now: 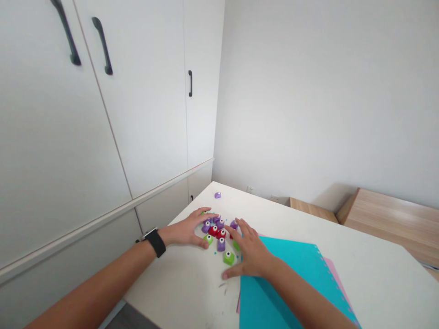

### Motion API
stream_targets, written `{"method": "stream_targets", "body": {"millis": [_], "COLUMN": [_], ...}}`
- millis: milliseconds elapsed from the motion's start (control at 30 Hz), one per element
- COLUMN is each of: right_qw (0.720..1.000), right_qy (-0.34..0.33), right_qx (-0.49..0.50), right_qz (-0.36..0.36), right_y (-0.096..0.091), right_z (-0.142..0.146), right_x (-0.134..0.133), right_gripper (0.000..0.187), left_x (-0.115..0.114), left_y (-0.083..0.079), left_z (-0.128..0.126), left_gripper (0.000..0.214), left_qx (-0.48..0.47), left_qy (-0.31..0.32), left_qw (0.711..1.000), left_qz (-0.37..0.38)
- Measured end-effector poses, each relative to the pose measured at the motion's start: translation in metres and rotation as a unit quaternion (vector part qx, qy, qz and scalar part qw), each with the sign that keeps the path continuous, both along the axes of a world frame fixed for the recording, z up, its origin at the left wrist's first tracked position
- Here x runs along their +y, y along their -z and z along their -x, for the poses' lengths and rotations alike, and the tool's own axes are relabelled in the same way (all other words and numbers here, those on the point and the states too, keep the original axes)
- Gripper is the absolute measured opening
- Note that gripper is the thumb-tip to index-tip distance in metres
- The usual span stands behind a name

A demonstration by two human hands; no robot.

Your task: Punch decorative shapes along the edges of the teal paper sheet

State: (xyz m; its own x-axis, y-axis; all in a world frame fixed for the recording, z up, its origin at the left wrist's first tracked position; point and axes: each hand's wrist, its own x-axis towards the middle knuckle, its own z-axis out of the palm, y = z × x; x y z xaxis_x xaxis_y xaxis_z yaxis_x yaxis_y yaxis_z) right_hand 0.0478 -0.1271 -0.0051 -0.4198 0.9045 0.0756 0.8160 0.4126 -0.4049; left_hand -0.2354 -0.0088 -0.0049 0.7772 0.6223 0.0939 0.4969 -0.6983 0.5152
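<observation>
Several small one-eyed figures in purple, red and green lie in a cluster on the white table [192,278]. My left hand [188,228] curves around the cluster's left side, fingers apart, its thumb by a green figure [208,238]. On the other side my right hand [252,251] is spread, partly over the blue sheet [291,256], and hides some pieces under its fingers. Between the hands are a red figure [213,230], a purple figure [221,244] and another green figure [228,257]. Whether the fingertips touch any piece is hard to tell.
One purple figure [217,194] lies apart near the far table corner. A pink sheet [334,274] shows from beneath the blue one. White cabinets [151,105] with dark handles stand along the left, a wall [325,91] behind. Wooden furniture [387,219] is at the right.
</observation>
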Motion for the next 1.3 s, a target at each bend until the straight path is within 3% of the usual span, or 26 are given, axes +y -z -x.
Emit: {"method": "stream_targets", "body": {"millis": [200,500,967,1300], "right_qw": [0.998,0.99,0.987,0.988], "right_qy": [-0.035,-0.066,-0.098,-0.106], "right_qx": [0.042,0.002,-0.028,-0.01], "right_qz": [-0.044,-0.124,-0.124,-0.111], "right_y": [0.007,0.009,0.008,0.01], "right_z": [0.003,0.015,0.016,0.012], "right_x": [0.029,0.044,0.053,0.069], "right_gripper": [0.111,0.07,0.06,0.058], "left_x": [-0.017,-0.025,-0.018,-0.012], "left_y": [0.004,-0.006,-0.006,-0.007], "left_z": [-0.01,-0.026,-0.032,-0.037], "left_gripper": [0.111,0.078,0.067,0.062], "left_qx": [-0.014,-0.042,-0.013,-0.006], "left_qy": [-0.001,-0.012,0.045,0.031], "left_qw": [0.999,0.989,0.986,0.985], "left_qz": [-0.033,-0.143,-0.161,-0.167]}}
